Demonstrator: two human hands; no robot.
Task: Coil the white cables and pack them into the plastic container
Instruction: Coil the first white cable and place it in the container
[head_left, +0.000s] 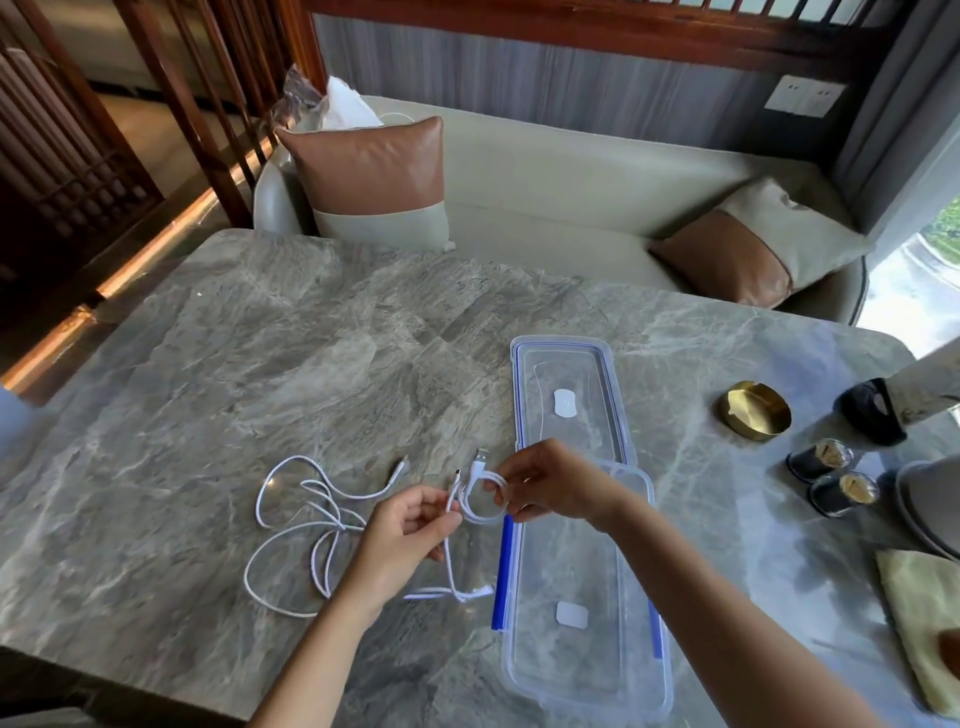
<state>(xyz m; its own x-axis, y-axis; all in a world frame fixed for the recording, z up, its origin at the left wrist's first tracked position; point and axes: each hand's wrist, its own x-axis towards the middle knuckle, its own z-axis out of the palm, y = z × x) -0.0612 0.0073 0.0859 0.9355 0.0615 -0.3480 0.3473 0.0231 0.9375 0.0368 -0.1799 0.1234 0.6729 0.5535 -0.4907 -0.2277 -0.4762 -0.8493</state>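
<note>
My right hand (550, 480) pinches a small coil of white cable (480, 499) just above the table, its USB plug sticking up. My left hand (410, 530) pinches the same cable's loose run just left of the coil; that run hangs down to the table. A second white cable (306, 525) lies in loose tangled loops on the marble table (234, 364), left of my hands. A long clear plastic container (582, 649) with blue clips sits below my right wrist. Its clear lid (569, 395) lies flat just beyond it.
At the right edge stand a brass ashtray (756, 410), two small dark jars (831, 478), a black object (872, 410), a grey plate rim (930, 504) and a yellow-green cloth (919, 618). A pale sofa (545, 208) with cushions runs behind the table.
</note>
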